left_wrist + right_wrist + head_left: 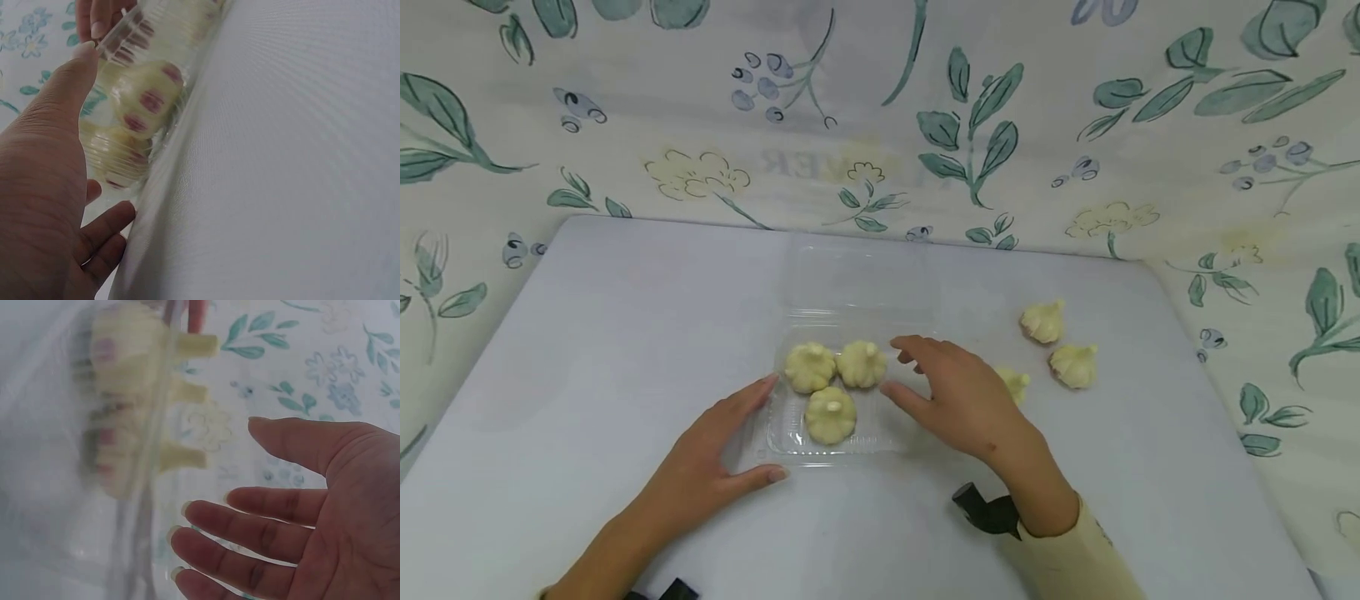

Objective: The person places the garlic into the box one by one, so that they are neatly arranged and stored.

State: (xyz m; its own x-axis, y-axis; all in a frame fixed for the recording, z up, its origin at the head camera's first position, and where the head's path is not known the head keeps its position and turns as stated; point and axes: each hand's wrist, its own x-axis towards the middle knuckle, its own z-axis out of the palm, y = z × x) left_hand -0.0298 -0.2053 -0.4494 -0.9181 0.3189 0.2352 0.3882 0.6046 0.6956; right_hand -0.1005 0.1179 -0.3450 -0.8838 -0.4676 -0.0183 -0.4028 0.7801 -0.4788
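Observation:
A transparent plastic clamshell container (778,442) lies on the table with its lid (861,275) folded back. Three pale garlic bulbs (831,415) sit inside, toward its left; purple patches show on them in the left wrist view (150,100). My left hand (700,458) is at the container's left side, fingers and thumb spread along the edge; whether it touches is hard to tell. Over the container's right side hovers my right hand (962,400), with fingers loosely bent and nothing in them. The right wrist view shows that hand (281,512) with its fingers apart, beside the bulbs.
To the right of the container lie three more garlic bulbs (1073,367), one partly hidden behind my right hand. A white table (625,333) carries everything. Leaf-patterned cloth (850,125) stands behind it and along the sides. A black wrist device (988,510) shows at the right sleeve.

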